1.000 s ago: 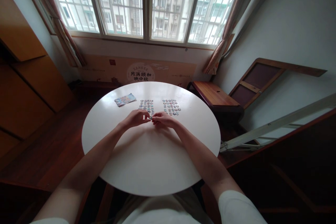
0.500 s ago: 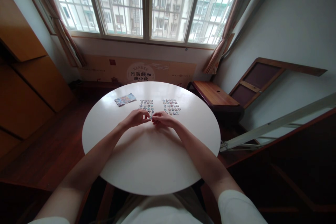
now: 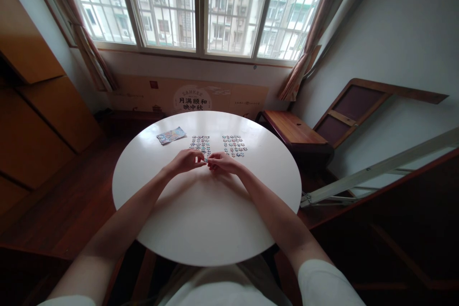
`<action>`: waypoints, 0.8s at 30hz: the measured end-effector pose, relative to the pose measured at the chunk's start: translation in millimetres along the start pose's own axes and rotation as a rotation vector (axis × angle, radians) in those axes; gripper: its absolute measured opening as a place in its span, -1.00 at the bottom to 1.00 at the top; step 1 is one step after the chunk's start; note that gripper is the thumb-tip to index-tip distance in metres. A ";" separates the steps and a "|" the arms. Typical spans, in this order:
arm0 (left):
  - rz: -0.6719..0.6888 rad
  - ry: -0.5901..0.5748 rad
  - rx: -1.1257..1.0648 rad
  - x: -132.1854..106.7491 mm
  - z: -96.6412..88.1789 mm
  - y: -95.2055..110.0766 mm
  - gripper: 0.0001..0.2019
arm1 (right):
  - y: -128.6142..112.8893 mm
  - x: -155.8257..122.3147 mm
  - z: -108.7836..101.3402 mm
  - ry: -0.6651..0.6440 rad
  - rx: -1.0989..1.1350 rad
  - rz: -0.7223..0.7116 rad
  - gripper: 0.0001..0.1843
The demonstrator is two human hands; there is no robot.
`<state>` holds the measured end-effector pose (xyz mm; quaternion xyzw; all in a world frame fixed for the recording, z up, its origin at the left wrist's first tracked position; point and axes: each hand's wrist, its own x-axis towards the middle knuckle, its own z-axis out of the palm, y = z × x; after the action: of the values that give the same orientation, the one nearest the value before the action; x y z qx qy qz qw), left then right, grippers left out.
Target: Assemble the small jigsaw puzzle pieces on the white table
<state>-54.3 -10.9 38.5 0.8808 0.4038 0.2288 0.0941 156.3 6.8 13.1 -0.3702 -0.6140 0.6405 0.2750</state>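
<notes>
Over the middle of a round white table (image 3: 204, 220), my left hand (image 3: 187, 160) and my right hand (image 3: 223, 162) meet fingertip to fingertip. A small puzzle piece (image 3: 205, 160) is pinched between them, mostly covered by the fingers. Both hands are closed around it. Just beyond the hands lie loose jigsaw pieces in two groups: a left group (image 3: 200, 142), partly hidden behind my left hand, and a right group (image 3: 234, 145) laid out in rows. A printed picture sheet (image 3: 171, 136) lies flat to the left of the pieces.
A wooden bench (image 3: 294, 126) stands past the table's right edge. A metal ladder-like frame (image 3: 380, 169) slants along the right side. Behind the table a long printed cardboard panel (image 3: 229, 93) rests below the barred window. Wooden cabinets (image 3: 36, 119) fill the left.
Almost nothing differs. Both hands keep the same pinch in the same place, and the pieces and sheet have not moved.
</notes>
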 end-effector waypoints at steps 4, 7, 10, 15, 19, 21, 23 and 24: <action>-0.013 -0.009 0.000 0.4 -1.2 2.0 -0.81 | -0.3 -0.2 0.4 0.003 0.001 0.006 -0.70; -0.020 -0.019 0.004 0.3 -1.3 2.1 -0.80 | 1.0 0.7 0.0 0.002 0.010 0.001 -0.70; -0.066 -0.004 0.036 -0.5 -2.3 0.1 -0.79 | 2.4 1.7 -0.9 -0.001 0.018 0.005 -0.71; -0.257 0.052 0.139 -2.9 -11.5 -4.1 -0.78 | 3.3 1.3 -1.2 -0.015 0.031 0.001 -0.72; -0.408 0.081 0.136 -3.6 -19.7 -3.7 -0.77 | 2.5 0.0 0.1 -0.006 0.032 0.000 -0.74; -0.431 0.077 0.126 -3.7 -21.3 -2.8 -0.77 | 2.0 -0.3 0.2 -0.007 0.029 0.000 -0.74; -0.430 0.071 0.126 -3.7 -21.3 -1.9 -0.78 | 1.7 -0.3 -0.1 -0.009 0.024 0.005 -0.74; -0.422 0.068 0.128 -3.8 -21.0 -1.6 -0.78 | 1.6 -0.3 -0.4 -0.011 0.021 0.010 -0.74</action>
<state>-67.6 -13.1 55.1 0.7726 0.5960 0.2073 0.0701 157.0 6.7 11.5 -0.3667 -0.6071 0.6502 0.2723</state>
